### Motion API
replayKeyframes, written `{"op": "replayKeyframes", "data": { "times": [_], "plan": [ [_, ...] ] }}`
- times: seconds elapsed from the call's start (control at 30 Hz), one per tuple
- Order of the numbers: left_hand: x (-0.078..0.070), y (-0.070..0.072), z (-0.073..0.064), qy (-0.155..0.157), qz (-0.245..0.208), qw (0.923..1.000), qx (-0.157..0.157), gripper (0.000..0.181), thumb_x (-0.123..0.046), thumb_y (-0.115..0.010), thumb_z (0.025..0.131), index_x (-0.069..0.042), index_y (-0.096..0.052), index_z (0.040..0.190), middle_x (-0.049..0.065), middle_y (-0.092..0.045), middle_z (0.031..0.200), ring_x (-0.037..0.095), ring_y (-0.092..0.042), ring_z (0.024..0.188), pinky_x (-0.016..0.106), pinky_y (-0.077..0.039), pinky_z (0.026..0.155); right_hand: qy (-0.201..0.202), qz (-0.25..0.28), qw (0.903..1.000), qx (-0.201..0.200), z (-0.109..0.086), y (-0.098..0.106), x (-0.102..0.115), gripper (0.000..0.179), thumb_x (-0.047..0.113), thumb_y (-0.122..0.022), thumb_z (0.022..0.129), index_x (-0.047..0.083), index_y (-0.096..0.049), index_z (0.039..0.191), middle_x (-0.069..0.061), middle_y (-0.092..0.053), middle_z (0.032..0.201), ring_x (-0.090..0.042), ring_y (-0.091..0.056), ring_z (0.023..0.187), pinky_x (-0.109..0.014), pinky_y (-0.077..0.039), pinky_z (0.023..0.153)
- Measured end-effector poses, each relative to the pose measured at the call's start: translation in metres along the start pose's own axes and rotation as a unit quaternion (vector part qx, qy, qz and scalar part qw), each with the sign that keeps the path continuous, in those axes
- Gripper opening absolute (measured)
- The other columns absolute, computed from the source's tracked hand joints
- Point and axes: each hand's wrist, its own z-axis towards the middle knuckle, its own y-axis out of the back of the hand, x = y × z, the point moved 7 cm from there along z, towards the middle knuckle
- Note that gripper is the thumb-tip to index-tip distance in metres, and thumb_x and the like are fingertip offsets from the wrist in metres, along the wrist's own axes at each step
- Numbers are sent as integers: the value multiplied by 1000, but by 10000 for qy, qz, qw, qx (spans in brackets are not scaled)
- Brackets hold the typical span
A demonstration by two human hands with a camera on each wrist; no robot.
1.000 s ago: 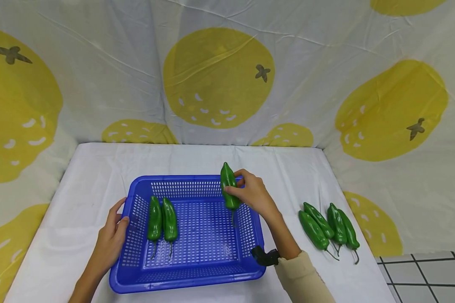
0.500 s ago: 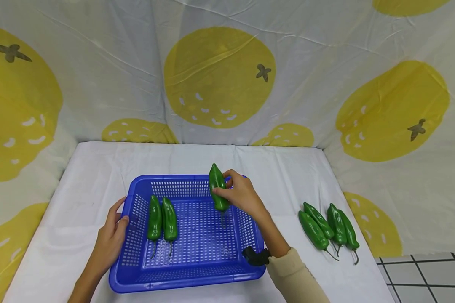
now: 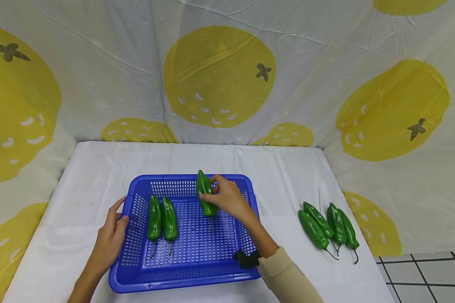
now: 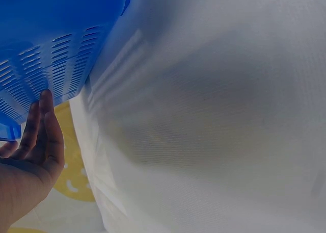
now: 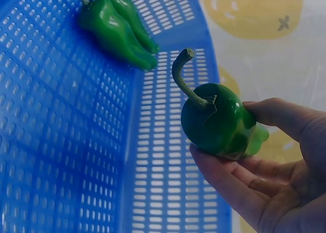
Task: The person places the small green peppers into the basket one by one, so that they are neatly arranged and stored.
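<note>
A green pepper (image 3: 204,193), stem toward me, is pinched between thumb and fingers of my right hand (image 3: 229,200) above the back part of a blue plastic basket (image 3: 189,285). The right wrist view shows the stem end of this pepper (image 5: 211,121) facing the camera. Two more green peppers, a left one (image 3: 154,219) and a right one (image 3: 169,219), lie side by side on the basket floor at left. My left hand (image 3: 111,235) holds the basket's left rim; in the left wrist view its fingers (image 4: 47,108) lie against the slotted outer wall.
Several green peppers (image 3: 327,227) lie grouped on the white cloth-covered table (image 3: 280,176), right of the basket. A pale curtain with yellow fruit prints (image 3: 220,75) encloses the back and sides. Tiled floor (image 3: 432,273) shows at lower right.
My right hand has carried the pepper leftward over the basket, toward the two lying inside, and slightly lower. The left hand and the basket have stayed in place.
</note>
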Motion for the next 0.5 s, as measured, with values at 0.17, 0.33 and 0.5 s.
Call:
{"op": "replayKeyframes", "data": {
  "times": [0.17,0.33,0.5],
  "plan": [
    [1,1,0,38,70,10000,-1,54,-20,-31,108,-23,-16,160,26,-57,120,40,-69,90,39,-59,59,-4,-172,9998,142,3,-11,1,51,26,-76,88,1,-55,127,-12,-63,93,-16,-66,69,-29,-58,58],
    [1,1,0,17,49,10000,16,54,-20,-31,108,-24,-15,160,26,-57,121,41,-69,91,40,-59,60,44,-221,9994,260,6,-19,2,53,26,-77,86,1,-55,127,-11,-62,90,-15,-65,67,-26,-56,56],
    [2,1,0,13,42,10000,29,54,-20,-30,108,-24,-15,160,26,-56,123,43,-68,93,42,-59,62,63,-237,9991,339,10,-27,3,51,24,-78,86,1,-56,125,-10,-65,88,-14,-66,65,-26,-56,55]
  ]
}}
